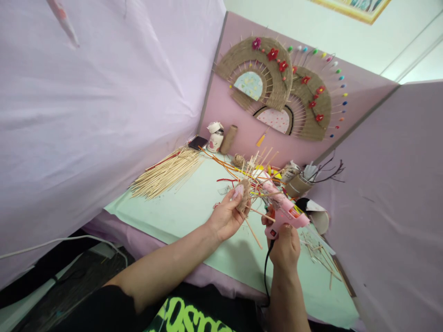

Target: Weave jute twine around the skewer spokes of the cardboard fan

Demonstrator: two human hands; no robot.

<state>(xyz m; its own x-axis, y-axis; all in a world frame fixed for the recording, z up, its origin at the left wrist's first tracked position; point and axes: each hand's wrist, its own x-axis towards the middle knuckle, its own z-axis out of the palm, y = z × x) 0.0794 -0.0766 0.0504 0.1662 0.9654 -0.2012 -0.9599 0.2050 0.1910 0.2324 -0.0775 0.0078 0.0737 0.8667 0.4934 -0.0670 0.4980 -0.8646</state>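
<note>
Table point(187, 207), pale green, before us. Pink board point(238, 121) past far edge, w/ two twine fans point(282, 91). Stick bundle point(166, 173) along L edge. Our R hand point(285, 244), apart from L, clamped on pink glue gun point(283, 205) abv tbl's middle; our L hand point(223, 217) pinches small twine-wound piece point(245, 196), sticks point(254, 234) poking out, beside gun; tip contact unclear.

Twine-wrapped piece point(245, 196): small, brown, held up at a tilt; pale wooden sticks point(254, 233) radiating from its edge. Glue gun point(284, 208): pink, raised just beside it, front end among the sticks (tip hard to make out), black cord point(266, 269) trailing below.
</note>
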